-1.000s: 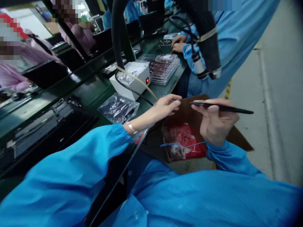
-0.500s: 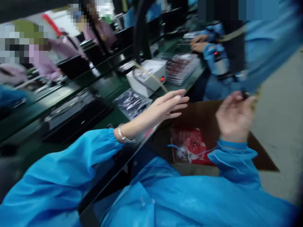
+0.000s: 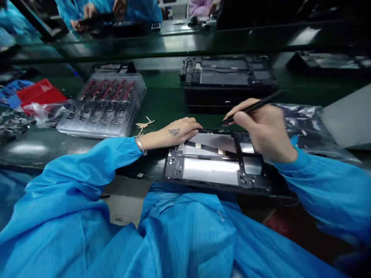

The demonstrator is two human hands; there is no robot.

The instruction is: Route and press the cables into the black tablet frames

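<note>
An opened tablet housing [image 3: 211, 170] lies on the bench in front of me, its silver inner plates and dark flat cables showing. Fingers bent together, my left hand [image 3: 184, 131] grips its far left edge; the fingertips are partly hidden. My right hand [image 3: 265, 127] is closed around slim black tweezers [image 3: 255, 106], held over the housing's far edge. Their pointed tip is close to that edge; whether it touches I cannot tell.
A clear tray [image 3: 101, 104] of small boards stands left, beside a red bag [image 3: 43, 94]. Behind the housing is a stack of similar tablet housings [image 3: 228, 77]. Tan strips [image 3: 144, 124] lie by my left wrist. At right are a plastic bag [image 3: 304, 119] and a white box [image 3: 350, 116].
The view has swung from the box on the right to the bench. My left hand, earlier spread in the air, is now on the tablet housing; my right hand is over it with tweezers.
</note>
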